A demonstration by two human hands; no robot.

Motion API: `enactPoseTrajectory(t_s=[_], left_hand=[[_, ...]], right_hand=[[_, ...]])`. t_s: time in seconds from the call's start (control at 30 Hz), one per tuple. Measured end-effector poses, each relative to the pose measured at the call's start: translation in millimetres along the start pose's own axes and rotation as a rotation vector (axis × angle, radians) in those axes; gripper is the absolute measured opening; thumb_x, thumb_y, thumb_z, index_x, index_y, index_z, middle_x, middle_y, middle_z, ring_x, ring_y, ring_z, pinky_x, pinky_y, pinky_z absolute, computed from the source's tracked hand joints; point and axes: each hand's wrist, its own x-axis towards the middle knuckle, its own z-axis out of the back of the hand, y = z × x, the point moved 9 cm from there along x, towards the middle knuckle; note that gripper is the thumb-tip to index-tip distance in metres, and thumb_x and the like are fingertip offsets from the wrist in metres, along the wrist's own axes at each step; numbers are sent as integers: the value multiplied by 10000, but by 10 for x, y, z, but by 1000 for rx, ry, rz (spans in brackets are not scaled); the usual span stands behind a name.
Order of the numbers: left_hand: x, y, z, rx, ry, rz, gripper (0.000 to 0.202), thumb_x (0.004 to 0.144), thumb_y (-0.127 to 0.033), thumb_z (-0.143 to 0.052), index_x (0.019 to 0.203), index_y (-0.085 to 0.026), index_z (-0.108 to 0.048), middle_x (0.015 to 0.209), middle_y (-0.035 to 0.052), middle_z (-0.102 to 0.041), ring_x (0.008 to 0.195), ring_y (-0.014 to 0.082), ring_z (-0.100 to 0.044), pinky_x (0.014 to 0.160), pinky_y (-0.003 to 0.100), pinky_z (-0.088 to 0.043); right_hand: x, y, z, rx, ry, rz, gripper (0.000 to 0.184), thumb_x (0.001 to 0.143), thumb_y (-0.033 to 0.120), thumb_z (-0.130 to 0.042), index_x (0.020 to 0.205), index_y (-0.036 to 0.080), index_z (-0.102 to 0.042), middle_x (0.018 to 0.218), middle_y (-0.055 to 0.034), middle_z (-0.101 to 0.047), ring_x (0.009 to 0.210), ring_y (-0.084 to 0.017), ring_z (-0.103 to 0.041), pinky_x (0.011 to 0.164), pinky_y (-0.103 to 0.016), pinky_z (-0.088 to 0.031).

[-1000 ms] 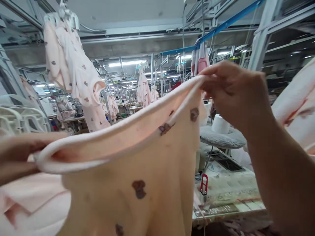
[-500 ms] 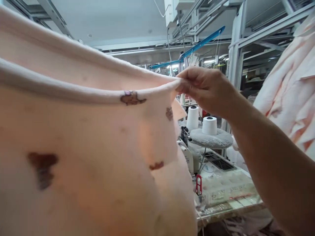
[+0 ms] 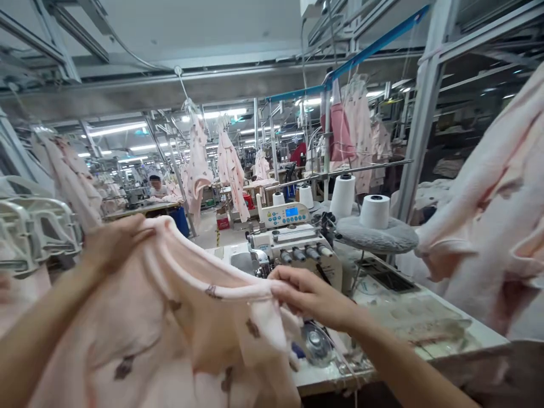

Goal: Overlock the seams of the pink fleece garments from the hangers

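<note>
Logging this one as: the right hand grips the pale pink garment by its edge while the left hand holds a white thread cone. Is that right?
Not quite: the left hand also grips the edge of the pale pink garment, as the head view shows. The right hand is as you logged it.

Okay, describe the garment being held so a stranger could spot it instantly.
Find the sewing machine with the blue screen. Nearer the camera and lower left is a pale pink garment with dark motifs. Unlike the similar garments hanging behind, it is held between the left hand and the right hand.
</note>
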Motion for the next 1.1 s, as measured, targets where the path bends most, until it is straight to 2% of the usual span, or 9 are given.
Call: enactPoseTrajectory(t_s=[0.07,0.13,0.23,0.3,0.4,0.5,0.63,0.8,1.1], left_hand=[[-210,-212,-518,-10,92,-51,220,799,-355,-456,816,-170,-573,887,88,-613,983,312,-546,875,449,-379],[-547,-543,-907,-109,122,-77,275,833,-328,-376,987,-179,-549,1071,94,-591,1081,245,-507,937,361,-371],[-1320,-1336,-1355,-536,542,-386,361,875,-422,-335,1108,-202,-501,1121,80,-578,1033,200,-519,887,296,-404],[-1784,-1565,-1370,-578,783,-483,355,889,-465,-314,1005,-216,-539,985,57,-615,886,191,-544,775,280,-421],[-2102,-1526,-1210,-523,989,-515,348,904,-459,-292,900,-219,-545,858,29,-616,735,162,-525,657,250,-390],[-2029,-1448,-1216,-402,1009,-517,309,919,-391,-283,856,-209,-524,832,16,-592,706,150,-499,627,245,-358],[-1712,-1541,-1583,-246,800,-445,247,912,-322,-311,823,-187,-498,859,36,-574,766,181,-508,644,268,-347],[-1613,-1600,-2006,-387,791,-233,150,885,-297,-370,866,-197,-480,826,18,-620,744,175,-570,624,252,-360],[-1538,-1588,-2109,-178,748,-192,132,842,-261,-386,818,-211,-506,737,11,-650,689,205,-605,549,262,-306]], right_hand=[[14,-309,-182,238,-9,-86,292,874,445,-473,858,155,-500,621,54,-427,496,-71,-364,437,-172,-276],[-8,-550,-297,372,-54,-141,324,859,482,-487,869,158,-485,598,64,-403,483,-70,-354,433,-170,-271],[-140,-705,-424,428,-107,-183,342,860,502,-481,890,162,-499,605,58,-415,509,-80,-372,463,-178,-289],[-273,-677,-517,424,-100,-201,344,856,503,-486,892,164,-527,667,34,-460,579,-95,-412,512,-187,-316],[-430,-598,-749,481,52,-266,339,804,494,-557,853,159,-575,745,10,-497,670,-113,-441,576,-195,-331],[-406,-665,-773,504,73,-301,290,792,442,-570,872,164,-586,733,15,-504,625,-105,-432,550,-196,-323],[-201,-970,-327,204,-222,-257,157,833,328,-502,891,191,-550,757,28,-513,550,-86,-404,492,-192,-303],[-59,-1273,-85,112,-264,-296,133,821,327,-465,856,203,-493,624,66,-464,467,-90,-392,445,-194,-296],[-1,-1199,96,-348,-451,-363,148,755,313,-501,664,201,-532,593,25,-575,572,-150,-502,527,-234,-281]])
